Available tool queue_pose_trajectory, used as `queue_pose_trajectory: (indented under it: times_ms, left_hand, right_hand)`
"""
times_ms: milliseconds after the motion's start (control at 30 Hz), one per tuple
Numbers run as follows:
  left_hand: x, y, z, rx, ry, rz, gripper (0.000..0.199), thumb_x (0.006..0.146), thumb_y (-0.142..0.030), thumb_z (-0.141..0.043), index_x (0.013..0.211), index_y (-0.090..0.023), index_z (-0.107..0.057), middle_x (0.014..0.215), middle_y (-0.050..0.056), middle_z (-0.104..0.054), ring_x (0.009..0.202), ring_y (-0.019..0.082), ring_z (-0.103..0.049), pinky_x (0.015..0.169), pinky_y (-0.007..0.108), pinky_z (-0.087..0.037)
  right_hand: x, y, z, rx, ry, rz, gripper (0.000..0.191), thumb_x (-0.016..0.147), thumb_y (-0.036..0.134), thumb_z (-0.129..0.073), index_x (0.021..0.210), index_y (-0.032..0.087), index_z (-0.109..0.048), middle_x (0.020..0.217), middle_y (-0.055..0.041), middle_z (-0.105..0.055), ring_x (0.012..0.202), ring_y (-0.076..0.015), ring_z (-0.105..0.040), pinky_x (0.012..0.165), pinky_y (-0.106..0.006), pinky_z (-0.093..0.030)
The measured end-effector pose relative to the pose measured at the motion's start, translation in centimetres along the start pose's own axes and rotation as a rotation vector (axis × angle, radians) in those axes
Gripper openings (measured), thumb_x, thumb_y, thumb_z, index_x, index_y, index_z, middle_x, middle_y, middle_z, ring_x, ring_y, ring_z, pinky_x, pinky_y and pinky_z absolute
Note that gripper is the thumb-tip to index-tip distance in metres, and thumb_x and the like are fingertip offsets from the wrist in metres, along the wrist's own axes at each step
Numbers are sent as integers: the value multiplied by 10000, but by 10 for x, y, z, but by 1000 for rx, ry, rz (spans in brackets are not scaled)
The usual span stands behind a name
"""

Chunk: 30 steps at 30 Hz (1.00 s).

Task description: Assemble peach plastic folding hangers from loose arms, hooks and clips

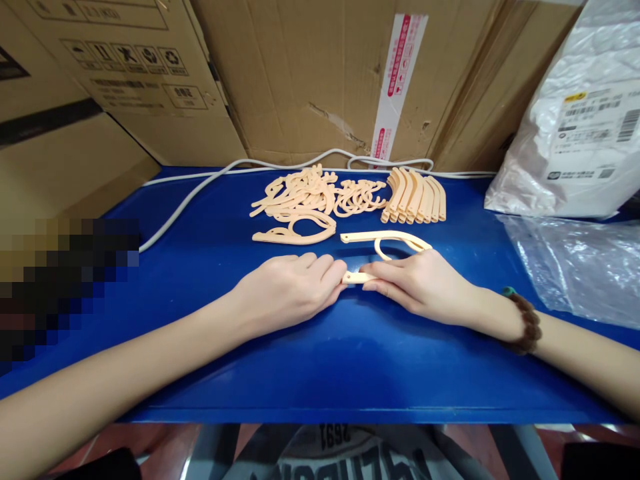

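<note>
A cream plastic folding hanger (385,235) is held between my two hands over the blue table. My right hand (425,283) is closed on it, thumb and fingers pinching one arm, while the other arm and the curved hook stick out beyond the knuckles. Closed too, my left hand (295,287) grips at the tip of the pinched arm, right beside the small hole; what lies inside its fingers is hidden. Just beyond my left hand lies another folded hanger (295,233), apart from it.
Behind the hands, a loose pile of hanger parts (300,193), several hooks (359,197) and a stacked row of hanger arms (415,195) lie on the blue table (320,373). A white cable (200,183) runs behind. Cardboard boxes (310,73) and a plastic parcel (565,160) border it.
</note>
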State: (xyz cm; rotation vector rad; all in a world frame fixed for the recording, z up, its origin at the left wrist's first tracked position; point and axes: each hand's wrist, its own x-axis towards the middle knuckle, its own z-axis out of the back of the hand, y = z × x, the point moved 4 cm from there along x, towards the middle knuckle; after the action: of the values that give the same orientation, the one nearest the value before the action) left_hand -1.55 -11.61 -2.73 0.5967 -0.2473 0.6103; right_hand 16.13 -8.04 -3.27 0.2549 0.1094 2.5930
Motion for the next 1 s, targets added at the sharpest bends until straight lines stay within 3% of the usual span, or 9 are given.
queue_pose_trajectory:
  times_ms: [333, 733, 1000]
  left_hand:
    - [-4, 4, -11, -304, 75, 125, 257, 1014, -299, -377, 827, -182, -509, 662, -7, -639, 586, 135, -641, 466, 260, -318]
    - [-3, 3, -7, -296, 61, 108, 301, 1018, -383, -381, 867, -166, -525, 678, 5, -651, 594, 172, -677, 459, 279, -354]
    - [-2, 1, -7, -240, 27, 87, 359, 1033, -415, -334, 846, -169, -515, 648, 6, -628, 558, 168, -655, 449, 280, -321]
  right_hand:
    - [-2, 3, 0, -99, -38, 23, 402, 1059, 393, -327, 1118, 197, -673, 878, -34, -739, 645, -126, -652, 557, -253, -342]
    - [0, 3, 3, -66, -56, 37, 360, 1053, 365, -362, 1126, 185, -664, 925, -31, -750, 664, -140, -675, 552, -263, -347]
    - [1, -2, 4, -105, -67, 23, 420, 1056, 408, -328, 1066, 187, -686, 817, -27, -744, 591, -131, -631, 520, -274, -294]
